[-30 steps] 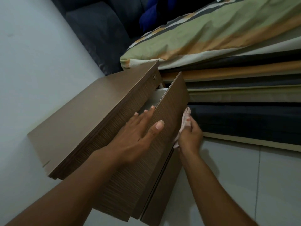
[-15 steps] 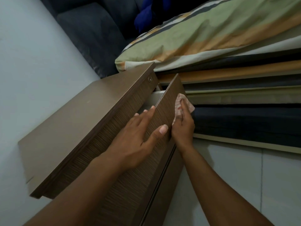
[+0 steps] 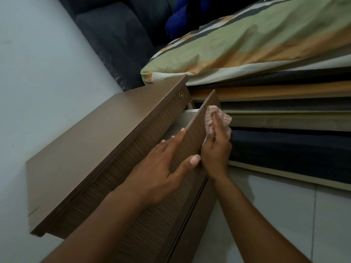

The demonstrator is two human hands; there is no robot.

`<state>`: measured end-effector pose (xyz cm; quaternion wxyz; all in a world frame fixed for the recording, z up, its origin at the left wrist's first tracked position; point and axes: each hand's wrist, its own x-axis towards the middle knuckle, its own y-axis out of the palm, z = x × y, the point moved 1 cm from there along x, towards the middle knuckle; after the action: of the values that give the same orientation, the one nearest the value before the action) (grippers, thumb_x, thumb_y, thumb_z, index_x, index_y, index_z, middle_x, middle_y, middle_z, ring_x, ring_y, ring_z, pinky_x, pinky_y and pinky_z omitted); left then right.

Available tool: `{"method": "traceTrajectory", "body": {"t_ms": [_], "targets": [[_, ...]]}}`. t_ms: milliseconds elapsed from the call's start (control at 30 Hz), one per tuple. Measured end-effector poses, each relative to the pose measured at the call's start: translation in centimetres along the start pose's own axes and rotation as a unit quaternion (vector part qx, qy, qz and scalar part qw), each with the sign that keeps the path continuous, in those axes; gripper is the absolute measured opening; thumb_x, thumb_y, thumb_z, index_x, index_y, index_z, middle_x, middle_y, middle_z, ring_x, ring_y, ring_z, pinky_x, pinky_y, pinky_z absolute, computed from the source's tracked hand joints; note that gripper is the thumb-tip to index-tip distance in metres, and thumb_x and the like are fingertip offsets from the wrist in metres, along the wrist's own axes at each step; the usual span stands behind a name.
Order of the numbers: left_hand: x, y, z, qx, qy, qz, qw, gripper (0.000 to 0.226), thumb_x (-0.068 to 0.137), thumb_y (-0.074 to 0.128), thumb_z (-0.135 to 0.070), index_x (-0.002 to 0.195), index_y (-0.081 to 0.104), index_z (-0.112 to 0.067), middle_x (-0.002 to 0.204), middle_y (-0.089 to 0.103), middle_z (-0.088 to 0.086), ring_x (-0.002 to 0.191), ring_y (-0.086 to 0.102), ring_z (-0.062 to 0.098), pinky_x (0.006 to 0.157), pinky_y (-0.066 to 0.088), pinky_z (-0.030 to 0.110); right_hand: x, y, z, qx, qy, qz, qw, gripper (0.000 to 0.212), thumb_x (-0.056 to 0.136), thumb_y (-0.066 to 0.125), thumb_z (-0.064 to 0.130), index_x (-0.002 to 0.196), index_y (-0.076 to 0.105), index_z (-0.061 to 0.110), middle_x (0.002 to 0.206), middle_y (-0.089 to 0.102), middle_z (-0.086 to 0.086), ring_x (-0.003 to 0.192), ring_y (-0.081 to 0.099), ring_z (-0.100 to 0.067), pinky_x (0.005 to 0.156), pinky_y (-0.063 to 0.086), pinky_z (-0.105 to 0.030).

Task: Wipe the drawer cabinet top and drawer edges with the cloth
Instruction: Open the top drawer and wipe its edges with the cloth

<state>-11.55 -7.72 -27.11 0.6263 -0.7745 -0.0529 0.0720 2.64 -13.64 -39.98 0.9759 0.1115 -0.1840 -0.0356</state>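
A brown wood-grain drawer cabinet (image 3: 91, 149) stands against the white wall, its flat top bare. The upper drawer (image 3: 197, 128) is pulled partly out, showing a pale inside. My left hand (image 3: 161, 168) lies flat on the drawer front, fingertips over its top edge, thumb spread toward the right edge. My right hand (image 3: 216, 149) grips a white cloth with red stripes (image 3: 214, 116) and presses it against the drawer's right side edge near the top corner.
A bed with a striped green, orange and cream cover (image 3: 256, 44) and a stack of mattresses (image 3: 284, 120) sits tight against the cabinet's right side. A dark cushion (image 3: 114, 44) lies behind. The floor (image 3: 275, 215) at lower right is pale tile.
My right hand has slid the cloth up along the drawer's right edge toward the top corner. The left hand has stayed on the drawer front.
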Motion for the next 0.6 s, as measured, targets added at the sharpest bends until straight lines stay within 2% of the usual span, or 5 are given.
{"method": "traceTrajectory", "body": {"t_ms": [167,233,333,433,600], "targets": [[0.1,-0.1,-0.1,-0.004,0.0,0.002,1.0,0.084,0.076,0.019,-0.09,0.149,-0.009,-0.061,0.167,0.013,-0.016,0.152,0.004,0.003,0.121,0.014,0.037,3.5,-2.0,-2.4,0.084,0.24,-0.041,0.966,0.039,0.105,0.044,0.023,0.141,0.053,0.034,0.145,0.053,-0.001,0.13,0.053,-0.02,0.109,0.046,-0.045],[0.2,-0.1,-0.1,-0.006,0.0,0.0,1.0,0.083,0.077,0.02,-0.089,0.15,-0.008,-0.061,0.167,0.013,-0.016,0.152,0.003,0.002,0.12,0.014,0.036,1.7,-2.5,-1.2,0.112,0.273,-0.07,0.953,0.036,0.104,0.045,0.027,0.138,0.056,0.035,0.139,0.057,0.005,0.123,0.055,-0.012,0.104,0.049,-0.04],[0.0,-0.1,0.0,0.007,0.004,-0.002,1.0,0.083,0.078,0.02,-0.089,0.15,-0.008,-0.06,0.167,0.011,-0.017,0.151,0.001,0.0,0.117,0.011,0.031,-3.1,-1.9,2.8,0.039,0.091,-0.042,0.994,0.043,0.105,0.043,0.02,0.144,0.047,0.036,0.148,0.047,0.011,0.126,0.048,-0.001,0.098,0.047,-0.026],[-0.2,0.1,0.1,0.026,0.008,-0.005,1.0,0.083,0.079,0.018,-0.089,0.151,-0.008,-0.058,0.167,0.008,-0.016,0.152,-0.003,0.001,0.118,0.008,0.029,-2.8,0.1,3.7,0.004,-0.114,0.068,0.991,0.045,0.105,0.043,0.011,0.148,0.042,0.024,0.154,0.037,0.014,0.144,0.031,0.002,0.117,0.033,-0.026],[-0.1,-0.1,-0.1,0.081,0.009,-0.012,0.997,0.086,0.078,0.011,-0.089,0.152,-0.012,-0.052,0.168,0.001,-0.015,0.152,-0.007,0.003,0.124,0.007,0.038,5.0,0.5,1.2,-0.016,-0.009,0.001,1.0,0.048,0.104,0.04,0.013,0.151,0.041,0.022,0.156,0.04,-0.004,0.145,0.034,-0.018,0.118,0.034,-0.04]]}}
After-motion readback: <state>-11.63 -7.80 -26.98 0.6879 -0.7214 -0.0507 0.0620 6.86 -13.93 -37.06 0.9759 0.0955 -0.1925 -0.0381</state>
